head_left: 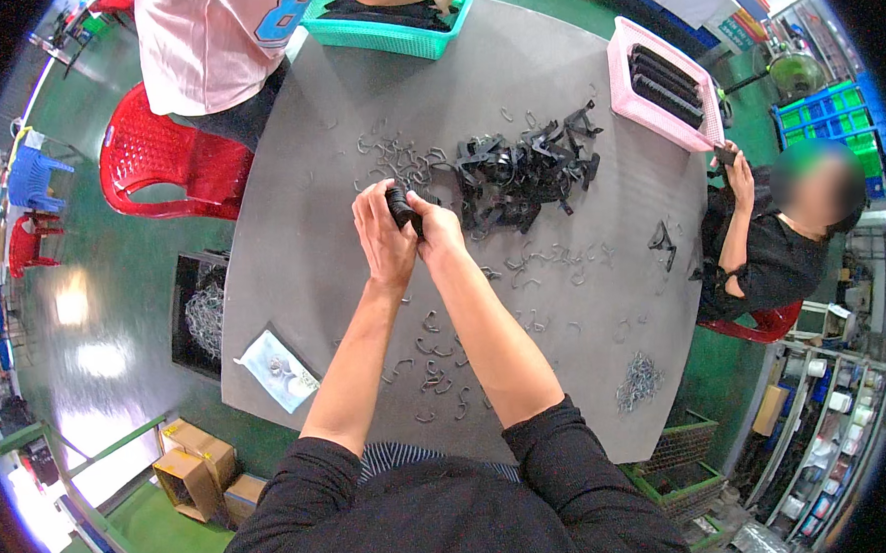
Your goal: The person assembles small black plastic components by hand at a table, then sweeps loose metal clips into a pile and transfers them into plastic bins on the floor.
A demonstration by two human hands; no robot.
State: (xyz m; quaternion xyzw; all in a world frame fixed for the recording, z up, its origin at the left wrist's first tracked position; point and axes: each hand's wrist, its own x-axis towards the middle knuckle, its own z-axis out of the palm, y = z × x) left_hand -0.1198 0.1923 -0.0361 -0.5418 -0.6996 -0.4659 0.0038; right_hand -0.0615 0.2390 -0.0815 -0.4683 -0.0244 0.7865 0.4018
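One black ribbed piece (pixel 397 207) is grasped over a grey worktop (pixel 293 284), a little left of its centre; the left hand (pixel 385 241) and the right hand (pixel 439 229) are both closed around it. Just beyond them, one heap of black parts (pixel 513 178) is spread, too tangled to be counted. One loose black part (pixel 663 243) is set apart, toward the right edge. Curved metal hooks (pixel 437 347) are scattered in many small groups, and one silvery pile (pixel 639 381) is gathered by the near right corner. Two baskets are seen: one turquoise basket (pixel 381 44) at the far edge, one pink basket (pixel 655 120) at the far right corner, both filled with black pieces. One pale blue packet (pixel 278 370) is laid at the near left corner, its print too small to be read. A blue printed mark is worn on one co-worker's pale shirt (pixel 201 49); a second co-worker (pixel 752 250) is seated by the right edge. The floor (pixel 82 265) is green and glossy.
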